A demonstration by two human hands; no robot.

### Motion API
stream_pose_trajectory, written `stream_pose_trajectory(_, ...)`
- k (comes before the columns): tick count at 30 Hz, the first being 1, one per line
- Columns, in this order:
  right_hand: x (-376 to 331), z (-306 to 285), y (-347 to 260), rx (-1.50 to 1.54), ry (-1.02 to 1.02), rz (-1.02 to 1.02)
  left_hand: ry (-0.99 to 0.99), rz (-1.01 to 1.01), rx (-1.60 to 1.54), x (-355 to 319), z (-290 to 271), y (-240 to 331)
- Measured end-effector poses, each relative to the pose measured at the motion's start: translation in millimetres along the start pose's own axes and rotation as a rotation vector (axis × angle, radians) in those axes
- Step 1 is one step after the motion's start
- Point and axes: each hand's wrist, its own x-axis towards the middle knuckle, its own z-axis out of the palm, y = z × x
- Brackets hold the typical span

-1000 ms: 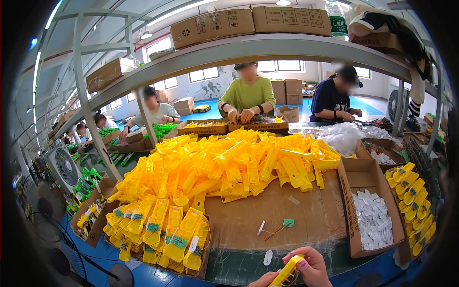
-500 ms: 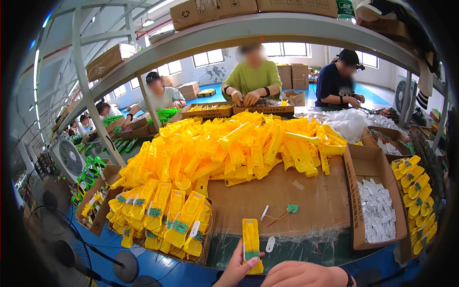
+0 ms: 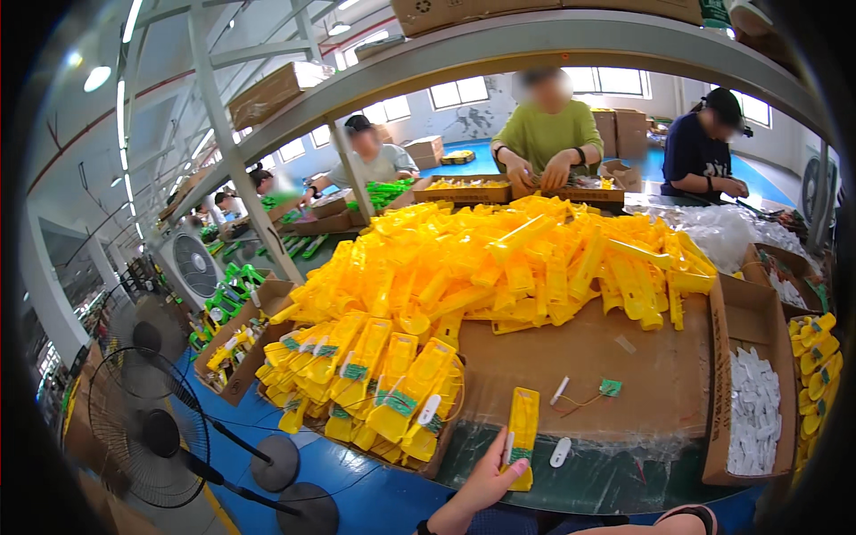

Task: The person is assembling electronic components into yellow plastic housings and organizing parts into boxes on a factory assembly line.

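My left hand is closed around a long yellow plastic housing, held upright at the table's near edge. A green circuit board lies in its lower part under my thumb, and a slim white piece shows along its left side. My right hand only just enters at the lower edge, with a dark band at the wrist; its fingers are hidden. On the table in front lie a white oval cap and a small green board, wired to a white stick.
A big heap of yellow housings covers the table's far part. Housings with boards fill a box at left; white parts lie in a carton at right. Fans stand at left. Co-workers sit beyond under a shelf beam.
The view has swung left, so the scene sits further right. My right hand has dropped away from the housing toward the lower edge. The left hand keeps its hold on the housing.
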Motion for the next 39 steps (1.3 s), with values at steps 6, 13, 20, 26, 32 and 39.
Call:
stream_pose_trajectory(6,5,-16,-13,-0.224,-0.144,0.052,-0.098,0.0,0.255,-26,3,25)
stream_pose_trajectory(13,-12,-38,-5,-0.277,-0.263,-0.247,-0.174,-0.057,-0.248,-74,-5,82)
stream_pose_trajectory(20,-97,0,1,-0.244,0.416,0.719,-0.062,-0.072,-0.156,-125,-66,146)
stream_pose_trajectory(26,-144,7,2,-0.326,0.402,1.019,0.507,0.204,0.52,-108,-169,234)
stream_pose_trajectory(32,-143,0,9,-0.381,0.365,1.077,0.767,0.159,0.895,-45,-269,246)
stream_pose_trajectory(39,-147,0,18,-0.47,0.405,1.089,0.491,-0.377,1.544,6,-286,231)
